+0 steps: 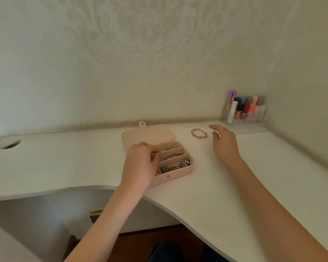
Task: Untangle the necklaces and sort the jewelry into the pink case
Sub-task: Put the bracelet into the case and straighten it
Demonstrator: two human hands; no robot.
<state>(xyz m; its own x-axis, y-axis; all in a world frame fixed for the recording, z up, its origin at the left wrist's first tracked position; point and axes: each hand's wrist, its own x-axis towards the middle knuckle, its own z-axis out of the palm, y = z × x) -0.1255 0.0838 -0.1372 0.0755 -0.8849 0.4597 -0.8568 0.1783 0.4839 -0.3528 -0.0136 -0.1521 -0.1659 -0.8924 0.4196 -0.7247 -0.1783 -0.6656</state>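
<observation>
Pink case (180,172) sat open around the middle of the frame on a white desk (64,163), lid (148,134) folded flat toward the wall, snap tab sticking up at the back edge. Inside, long dividers splitting it into slots: a heap of tangled chains (175,166) in the nearest slot, something red (171,156) in the middle one, a small bit of metal in the far one, too blurry to name. Left hand (140,167) was down over the left half of the case, fingers curled in tight near the dividers; couldn't tell if anything was actually pinched between them, too small to see. Right hand (224,143) hung right of centre, just above or on the desk, fingers spread loose and wide, holding nothing. Beaded bracelet (199,133) lay just left of those fingertips, near but apart, outside the case. Clear organizer (243,118) with coloured pens or markers standing upright in the upper right, tucked into the corner. Round cable hole (10,144) at the far left of the desk. Patterned wallpaper (150,44) filled the top half.
</observation>
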